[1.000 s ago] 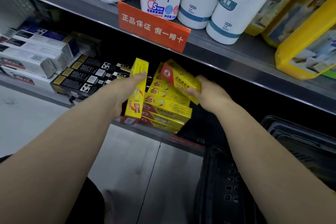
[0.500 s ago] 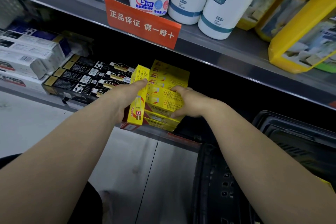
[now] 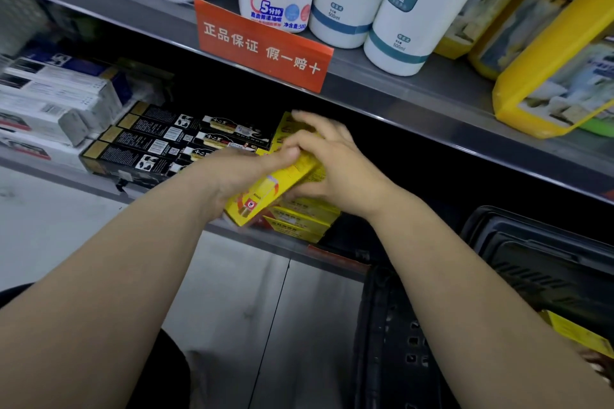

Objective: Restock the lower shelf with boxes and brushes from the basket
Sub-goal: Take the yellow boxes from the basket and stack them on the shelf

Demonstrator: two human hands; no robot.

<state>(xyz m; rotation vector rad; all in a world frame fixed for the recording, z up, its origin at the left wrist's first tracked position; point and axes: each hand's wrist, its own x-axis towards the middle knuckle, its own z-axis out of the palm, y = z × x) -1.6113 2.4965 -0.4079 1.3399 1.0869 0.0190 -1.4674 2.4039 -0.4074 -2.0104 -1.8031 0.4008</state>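
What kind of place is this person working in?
Most likely a shop aisle. Metal shelves hold rows of identical goods: white bottles above, stacked yellow boxes and black boxes below. An orange shelf sign and a black basket fit a store being restocked.

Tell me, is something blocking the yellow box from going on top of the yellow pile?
Only the person's own right hand: it lies across the stack of yellow boxes, just where the yellow box in the left hand is headed. No other product blocks it.
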